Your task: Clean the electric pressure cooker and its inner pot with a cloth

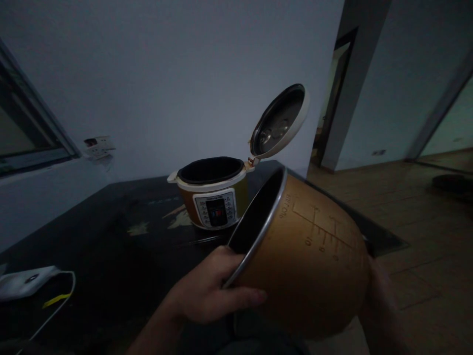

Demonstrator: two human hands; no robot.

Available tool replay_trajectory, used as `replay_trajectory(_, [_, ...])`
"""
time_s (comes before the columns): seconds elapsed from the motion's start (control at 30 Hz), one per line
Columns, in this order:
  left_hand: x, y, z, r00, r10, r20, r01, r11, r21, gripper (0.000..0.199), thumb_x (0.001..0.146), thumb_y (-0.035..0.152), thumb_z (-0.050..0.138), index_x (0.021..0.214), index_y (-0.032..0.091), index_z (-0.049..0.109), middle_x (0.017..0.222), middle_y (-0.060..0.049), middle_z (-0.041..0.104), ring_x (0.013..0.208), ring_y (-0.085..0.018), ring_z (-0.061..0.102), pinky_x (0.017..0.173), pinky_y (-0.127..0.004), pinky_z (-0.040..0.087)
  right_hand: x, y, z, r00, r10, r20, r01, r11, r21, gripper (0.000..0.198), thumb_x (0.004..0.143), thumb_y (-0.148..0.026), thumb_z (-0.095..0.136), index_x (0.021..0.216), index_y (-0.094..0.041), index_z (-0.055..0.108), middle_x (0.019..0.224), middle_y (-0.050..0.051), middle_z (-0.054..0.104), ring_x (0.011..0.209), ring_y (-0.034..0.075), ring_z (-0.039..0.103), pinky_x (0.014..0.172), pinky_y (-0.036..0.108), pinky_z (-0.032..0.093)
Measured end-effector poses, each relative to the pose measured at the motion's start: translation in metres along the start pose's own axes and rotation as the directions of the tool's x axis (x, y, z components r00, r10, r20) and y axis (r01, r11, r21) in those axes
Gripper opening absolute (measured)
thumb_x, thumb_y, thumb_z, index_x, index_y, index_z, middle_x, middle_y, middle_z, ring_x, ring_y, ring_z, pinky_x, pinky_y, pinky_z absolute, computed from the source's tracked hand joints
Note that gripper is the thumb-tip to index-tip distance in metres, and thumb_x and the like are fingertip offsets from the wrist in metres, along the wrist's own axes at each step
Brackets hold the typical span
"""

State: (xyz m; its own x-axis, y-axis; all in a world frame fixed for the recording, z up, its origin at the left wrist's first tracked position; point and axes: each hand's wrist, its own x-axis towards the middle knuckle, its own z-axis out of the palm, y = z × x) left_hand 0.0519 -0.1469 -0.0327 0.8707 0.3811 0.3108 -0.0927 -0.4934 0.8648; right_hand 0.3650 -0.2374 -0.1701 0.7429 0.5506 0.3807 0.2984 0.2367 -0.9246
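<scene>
A golden-brown inner pot (310, 256) with a silver rim and stamped level marks is tilted on its side in front of me, its dark mouth turned to the left. My left hand (210, 291) grips the rim, fingers inside and thumb on the outer wall. Against the far side, near the base, lies my right hand (382, 291); its fingers are mostly hidden behind the pot. Beyond stands an electric pressure cooker (214, 197) with a white front panel. Its lid (281, 123) is swung up at the right, and the inside looks dark.
The cooker rests on a dark table (107, 236) with worn patches. At the left lie a white power strip (29, 282) with a cord and a yellow tag (56, 301). A wall socket (99, 145) is behind. Wooden floor (424, 276) stretches to the right.
</scene>
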Motion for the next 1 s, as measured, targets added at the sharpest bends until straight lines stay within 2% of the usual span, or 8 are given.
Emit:
replay_trajectory(0.17, [0.066, 0.010, -0.021, 0.945, -0.007, 0.327, -0.029, 0.994, 0.106, 0.017, 0.090, 0.030, 0.063, 0.082, 0.016, 0.059, 0.068, 0.004, 0.054, 0.062, -0.009, 0.050, 0.059, -0.019, 0.039, 0.051, -0.074, -0.037, 0.987, -0.108, -0.122, 0.115, 0.992, 0.047, 0.029, 0.088, -0.053, 0.056, 0.114, -0.042, 0.064, 0.115, 0.002, 0.069, 0.074, 0.027, 0.066, 0.056, 0.043, 0.054])
replay_trajectory(0.23, [0.087, 0.012, -0.025, 0.898, -0.063, 0.436, -0.004, 0.988, 0.152, 0.015, 0.090, 0.030, 0.064, 0.087, 0.016, 0.059, 0.073, 0.003, 0.059, 0.068, -0.011, 0.054, 0.064, -0.020, 0.042, 0.068, -0.106, -0.042, 0.972, -0.221, 0.075, 0.226, 0.972, -0.070, 0.031, 0.082, -0.051, 0.068, 0.113, -0.048, 0.066, 0.120, -0.002, 0.070, 0.081, 0.028, 0.068, 0.057, 0.041, 0.054])
replay_trajectory(0.3, [0.106, 0.013, -0.026, 0.844, -0.118, 0.523, 0.006, 0.977, 0.211, 0.017, 0.090, 0.032, 0.064, 0.089, 0.016, 0.059, 0.079, 0.001, 0.062, 0.072, -0.012, 0.057, 0.067, -0.021, 0.043, 0.082, -0.129, -0.039, 0.829, -0.388, 0.402, 0.501, 0.835, -0.226, 0.037, 0.080, -0.054, 0.071, 0.116, -0.045, 0.069, 0.121, -0.003, 0.071, 0.103, 0.031, 0.068, 0.081, 0.045, 0.058])
replay_trajectory(0.37, [0.122, 0.014, -0.024, 0.796, -0.145, 0.587, -0.020, 0.964, 0.265, 0.018, 0.091, 0.033, 0.063, 0.091, 0.016, 0.059, 0.082, 0.000, 0.063, 0.074, -0.013, 0.057, 0.068, -0.021, 0.044, 0.094, -0.140, -0.030, 0.661, -0.426, 0.618, 0.654, 0.730, -0.197, 0.044, 0.079, -0.058, 0.073, 0.118, -0.036, 0.070, 0.123, 0.001, 0.072, 0.115, 0.031, 0.066, 0.097, 0.049, 0.054])
replay_trajectory(0.47, [0.141, 0.014, -0.018, 0.763, -0.152, 0.628, -0.080, 0.942, 0.326, 0.017, 0.093, 0.031, 0.062, 0.096, 0.014, 0.060, 0.088, -0.002, 0.065, 0.079, -0.014, 0.059, 0.071, -0.022, 0.044, 0.107, -0.137, -0.019, 0.550, -0.321, 0.771, 0.691, 0.693, -0.204, 0.053, 0.078, -0.065, 0.071, 0.112, -0.025, 0.072, 0.112, 0.007, 0.076, 0.105, 0.030, 0.071, 0.088, 0.045, 0.058])
replay_trajectory(0.67, [0.165, -0.001, -0.012, 0.760, -0.191, 0.622, -0.230, 0.815, 0.531, 0.011, 0.094, 0.024, 0.060, 0.095, 0.013, 0.062, 0.086, -0.003, 0.067, 0.074, -0.014, 0.060, 0.066, -0.022, 0.042, 0.112, -0.098, -0.018, 0.608, -0.351, 0.712, 0.740, 0.576, -0.348, 0.064, 0.074, -0.083, 0.058, 0.091, -0.022, 0.069, 0.086, 0.008, 0.073, 0.076, 0.025, 0.070, 0.067, 0.037, 0.053])
replay_trajectory(0.8, [0.170, -0.021, -0.011, 0.773, -0.231, 0.591, -0.296, 0.693, 0.657, 0.014, 0.096, 0.024, 0.058, 0.103, 0.015, 0.066, 0.095, -0.006, 0.072, 0.081, -0.016, 0.064, 0.070, -0.023, 0.042, 0.099, -0.074, -0.013, 0.665, -0.398, 0.633, 0.738, 0.479, -0.475, 0.053, 0.086, -0.074, 0.052, 0.093, -0.023, 0.065, 0.088, 0.007, 0.070, 0.075, 0.024, 0.068, 0.063, 0.034, 0.048])
replay_trajectory(1.0, [0.171, -0.042, -0.010, 0.785, -0.276, 0.555, -0.316, 0.592, 0.741, 0.021, 0.096, 0.027, 0.057, 0.113, 0.019, 0.067, 0.106, -0.006, 0.075, 0.094, -0.019, 0.067, 0.075, -0.025, 0.043, 0.083, -0.051, -0.002, 0.679, -0.419, 0.603, 0.733, 0.413, -0.540, 0.050, 0.094, -0.070, 0.040, 0.094, -0.023, 0.058, 0.091, 0.005, 0.070, 0.080, 0.023, 0.070, 0.063, 0.032, 0.048])
